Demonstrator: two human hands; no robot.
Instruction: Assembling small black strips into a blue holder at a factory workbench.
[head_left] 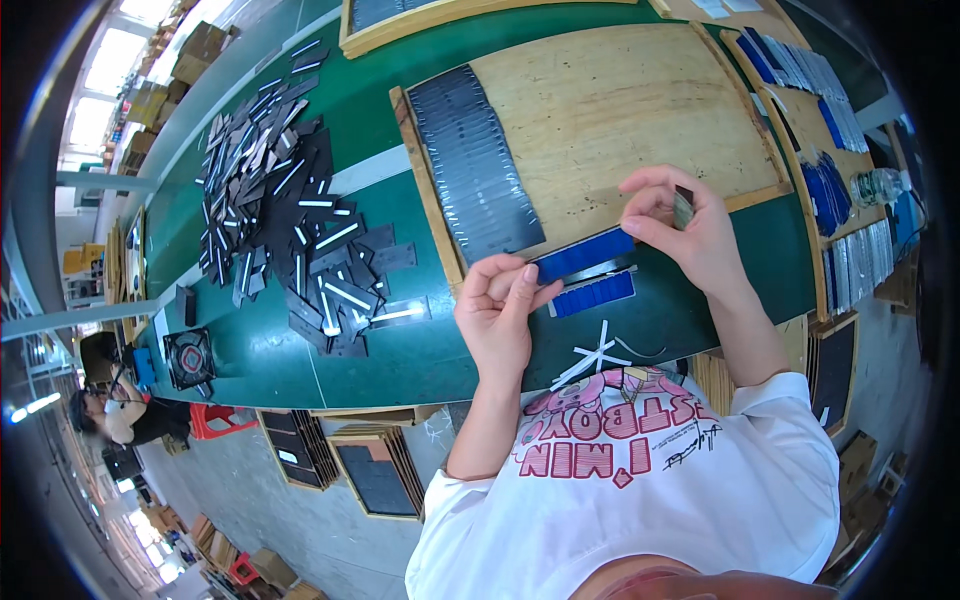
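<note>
My left hand (500, 312) is closed on the left end of a long blue strip (585, 255), pinching it between thumb and fingers. A second blue strip (592, 294), with a row of segments, is just below it over the green table, close to my body. My right hand (685, 225) is at the right end of the long strip, its thumb tip against or very near that end. Its fingers curl round a small dark flat piece (684, 206) that shows in the palm. Thin white strips (598, 356) lie crossed at the table's near edge.
A wooden tray (620, 110) with a row of dark flat pieces (475, 165) lies ahead. Left of it spreads a heap of dark pieces with white strips (265, 200). Silver and blue strips and a clear bottle (880, 186) stand at right. A small fan (190, 358) sits far left; a person (125, 415) is beyond.
</note>
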